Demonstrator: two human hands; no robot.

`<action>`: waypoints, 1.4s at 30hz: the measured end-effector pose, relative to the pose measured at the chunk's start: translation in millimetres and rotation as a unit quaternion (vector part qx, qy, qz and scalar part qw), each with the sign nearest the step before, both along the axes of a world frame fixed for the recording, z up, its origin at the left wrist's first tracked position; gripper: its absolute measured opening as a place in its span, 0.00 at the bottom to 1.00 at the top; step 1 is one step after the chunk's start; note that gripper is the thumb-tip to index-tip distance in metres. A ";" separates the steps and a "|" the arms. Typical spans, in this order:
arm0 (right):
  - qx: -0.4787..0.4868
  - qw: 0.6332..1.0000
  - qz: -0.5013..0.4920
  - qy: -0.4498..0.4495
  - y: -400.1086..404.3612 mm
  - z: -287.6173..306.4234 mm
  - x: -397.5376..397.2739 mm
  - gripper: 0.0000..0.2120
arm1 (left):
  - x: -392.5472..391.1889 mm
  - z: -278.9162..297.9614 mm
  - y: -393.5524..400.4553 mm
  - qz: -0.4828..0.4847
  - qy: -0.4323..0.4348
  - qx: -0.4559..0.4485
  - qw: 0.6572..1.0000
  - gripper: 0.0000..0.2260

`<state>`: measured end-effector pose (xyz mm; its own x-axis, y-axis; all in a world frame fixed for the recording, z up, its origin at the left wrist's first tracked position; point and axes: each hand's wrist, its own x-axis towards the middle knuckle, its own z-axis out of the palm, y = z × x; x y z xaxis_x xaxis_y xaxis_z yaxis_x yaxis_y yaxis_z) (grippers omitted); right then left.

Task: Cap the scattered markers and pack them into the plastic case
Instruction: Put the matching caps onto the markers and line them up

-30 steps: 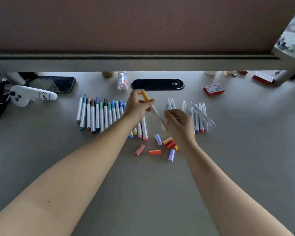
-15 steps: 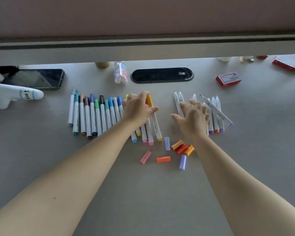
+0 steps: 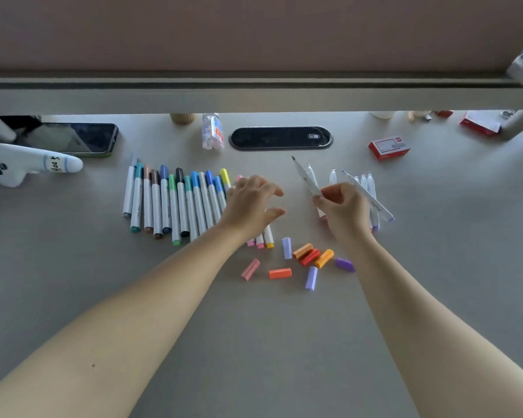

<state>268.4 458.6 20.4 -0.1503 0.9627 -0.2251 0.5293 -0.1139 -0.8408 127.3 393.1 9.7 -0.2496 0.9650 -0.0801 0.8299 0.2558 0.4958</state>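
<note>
A row of capped markers [image 3: 175, 203] lies side by side on the grey desk, left of centre. My left hand [image 3: 251, 203] hovers over the right end of that row, fingers spread and holding nothing. My right hand [image 3: 344, 209] pinches an uncapped white marker [image 3: 305, 178] by its lower end, tip pointing away and up. Beside and behind that hand lie more uncapped markers [image 3: 370, 191]. Several loose caps [image 3: 307, 256] in orange, red, lilac, pink and purple are scattered in front of the hands. No plastic case is in view.
A phone [image 3: 82, 138] and a white controller [image 3: 18, 165] lie at the back left. A small bottle [image 3: 212, 134] and a black cable grommet [image 3: 280, 137] sit at the back centre, a red box [image 3: 388, 147] at the back right. A shelf [image 3: 254, 92] overhangs the desk's rear.
My left hand has laid the yellow-capped marker at the end of the capped row and let go. My right hand has picked one uncapped marker out of the right group and lifted it.
</note>
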 end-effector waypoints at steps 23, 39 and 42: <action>-0.023 0.997 -0.011 0.079 -44.3 -2.1 73.7 0.07 | 69.4 1.4 -24.8 -0.067 0.086 -0.111 0.988 0.11; -0.021 0.996 -0.014 0.080 -44.5 -6.7 76.8 0.05 | 69.0 -4.9 -28.7 -0.093 0.121 -0.058 0.987 0.10; -0.021 0.996 -0.015 0.084 -45.5 -8.1 80.1 0.05 | 70.6 -10.0 -28.7 -0.083 0.132 -0.023 0.988 0.09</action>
<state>348.5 413.1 12.3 -0.1609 0.9576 -0.2390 0.3767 -0.1643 -0.9116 197.9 364.4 -0.4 -0.1074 0.9911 -0.0784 0.9608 0.1237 0.2480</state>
